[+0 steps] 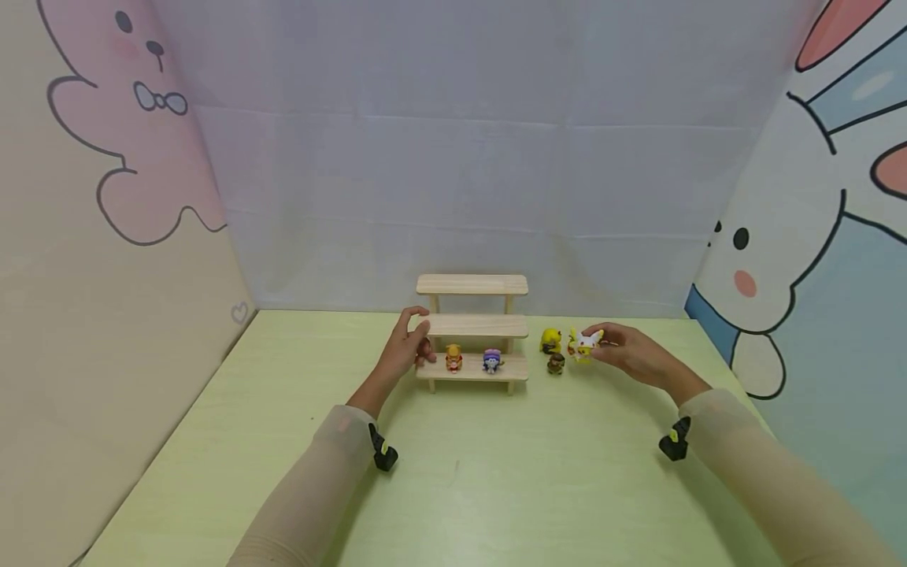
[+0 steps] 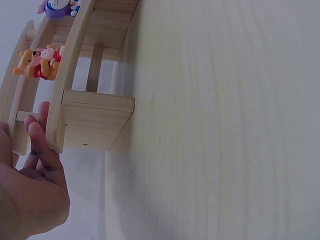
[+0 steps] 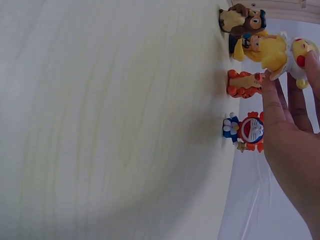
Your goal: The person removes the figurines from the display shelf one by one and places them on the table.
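Note:
At the left end of a three-tier wooden shelf [image 1: 476, 325], my left hand [image 1: 407, 344] grips its side, fingertips [image 2: 46, 147] curled at the edge of the bottom tier. On that tier sit an orange bear figurine [image 1: 453, 358] in red, hugging a small pink figure, and a purple-and-white figurine [image 1: 492, 361]. To the right of the shelf, my right hand [image 1: 627, 352] pinches a yellow-and-white figurine [image 1: 585, 345]. Close by are a brown owl figurine [image 3: 242, 20], a yellow-haired figurine [image 1: 550, 340], an orange tiger figurine [image 3: 244, 84] and a blue-and-red cat figurine [image 3: 245, 129].
Both shelf and figurines are on a pale yellow-green table [image 1: 453, 472]. A plain light cloth wall [image 1: 468, 157] rises behind the table. The side walls carry a pink cartoon animal [image 1: 156, 157] at left and a white rabbit [image 1: 765, 252] at right.

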Demonstrator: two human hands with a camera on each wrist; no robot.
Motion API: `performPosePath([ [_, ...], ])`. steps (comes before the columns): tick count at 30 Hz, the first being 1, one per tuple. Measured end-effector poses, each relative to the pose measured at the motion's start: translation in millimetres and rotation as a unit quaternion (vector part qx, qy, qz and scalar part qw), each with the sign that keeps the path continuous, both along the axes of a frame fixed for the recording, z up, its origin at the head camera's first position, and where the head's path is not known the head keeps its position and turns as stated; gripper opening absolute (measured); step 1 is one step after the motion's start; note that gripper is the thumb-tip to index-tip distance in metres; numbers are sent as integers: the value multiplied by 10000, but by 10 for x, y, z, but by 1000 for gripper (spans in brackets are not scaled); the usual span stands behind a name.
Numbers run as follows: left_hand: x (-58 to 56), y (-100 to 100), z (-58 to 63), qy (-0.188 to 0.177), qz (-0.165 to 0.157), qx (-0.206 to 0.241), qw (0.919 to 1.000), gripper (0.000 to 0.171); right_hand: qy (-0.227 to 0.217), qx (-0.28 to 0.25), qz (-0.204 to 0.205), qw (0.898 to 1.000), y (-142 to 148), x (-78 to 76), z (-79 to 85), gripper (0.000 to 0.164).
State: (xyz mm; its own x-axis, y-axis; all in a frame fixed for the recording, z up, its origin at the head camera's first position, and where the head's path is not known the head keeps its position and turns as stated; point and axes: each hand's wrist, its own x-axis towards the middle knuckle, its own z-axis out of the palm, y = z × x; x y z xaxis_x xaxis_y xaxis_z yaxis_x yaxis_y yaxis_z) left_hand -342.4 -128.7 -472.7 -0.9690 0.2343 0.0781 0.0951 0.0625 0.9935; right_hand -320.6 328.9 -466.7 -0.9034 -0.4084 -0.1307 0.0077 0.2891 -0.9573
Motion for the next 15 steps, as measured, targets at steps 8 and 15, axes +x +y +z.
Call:
performPosePath([
  [8, -36, 3, -56, -17, 48, -10, 10000, 40, -254, -61, 44, 9996, 43, 13, -93, 48],
  [15, -44, 1, -65, -7, 21, 11, 10000, 42, -347, -158, 80, 9992, 69, 3, -158, 42],
])
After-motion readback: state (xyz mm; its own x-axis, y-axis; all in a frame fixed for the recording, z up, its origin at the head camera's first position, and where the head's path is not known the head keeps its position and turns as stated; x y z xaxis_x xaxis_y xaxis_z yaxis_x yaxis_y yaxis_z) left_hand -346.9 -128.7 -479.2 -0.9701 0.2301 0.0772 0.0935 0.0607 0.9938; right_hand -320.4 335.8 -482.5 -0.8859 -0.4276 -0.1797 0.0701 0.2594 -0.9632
